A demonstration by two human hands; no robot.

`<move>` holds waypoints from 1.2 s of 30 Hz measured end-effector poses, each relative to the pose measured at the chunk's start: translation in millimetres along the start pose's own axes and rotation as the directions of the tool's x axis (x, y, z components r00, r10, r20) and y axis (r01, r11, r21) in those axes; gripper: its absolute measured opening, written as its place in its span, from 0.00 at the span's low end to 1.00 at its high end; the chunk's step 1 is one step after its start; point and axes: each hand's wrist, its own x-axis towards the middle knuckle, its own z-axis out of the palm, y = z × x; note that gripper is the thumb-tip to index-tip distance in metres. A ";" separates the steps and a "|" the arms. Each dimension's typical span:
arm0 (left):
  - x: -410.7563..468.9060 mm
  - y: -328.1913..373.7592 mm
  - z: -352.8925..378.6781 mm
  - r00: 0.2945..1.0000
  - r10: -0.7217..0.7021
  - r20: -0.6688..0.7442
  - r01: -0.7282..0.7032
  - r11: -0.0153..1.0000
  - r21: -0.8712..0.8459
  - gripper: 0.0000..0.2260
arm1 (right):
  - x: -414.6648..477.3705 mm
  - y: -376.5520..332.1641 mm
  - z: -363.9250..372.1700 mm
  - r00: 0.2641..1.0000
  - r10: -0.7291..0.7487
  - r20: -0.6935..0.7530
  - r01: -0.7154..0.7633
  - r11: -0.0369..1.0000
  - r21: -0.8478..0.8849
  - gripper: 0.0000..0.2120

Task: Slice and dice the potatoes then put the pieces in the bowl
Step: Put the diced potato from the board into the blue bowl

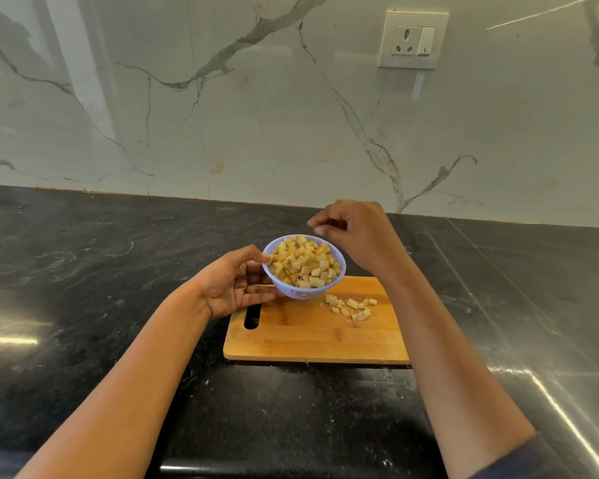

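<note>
While left hand [236, 283] grips potato bowl [284, 288]; right hand [355, 233] curls above, contents unclear

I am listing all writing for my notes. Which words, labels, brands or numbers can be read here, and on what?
Red label on the bowl: too small and blurred to read.
Wall socket: no text visible.
No other writing shows.

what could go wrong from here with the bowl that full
The bowl is heaped and held only by the left hand, so diced potato may spill over its rim. More dropped from the right hand could bounce out. The loose pieces on the cutting board might get left behind.
</note>
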 end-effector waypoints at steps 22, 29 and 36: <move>-0.5 2.1 -1.5 1.000 0.029 -0.008 -0.029 1.000 0.008 0.12 | 4.7 11.8 15.3 0.986 0.155 -0.059 -0.143 0.974 0.175 0.12; -0.5 10.8 -19.9 0.980 0.164 -0.113 -0.177 0.977 -0.116 0.12 | -31.0 40.2 27.2 0.851 0.242 0.466 -0.164 0.965 -0.202 0.20; -2.3 10.2 -22.7 0.973 0.175 -0.148 -0.202 0.961 -0.188 0.12 | -58.8 27.4 42.6 0.855 0.075 0.513 0.177 0.888 -0.424 0.19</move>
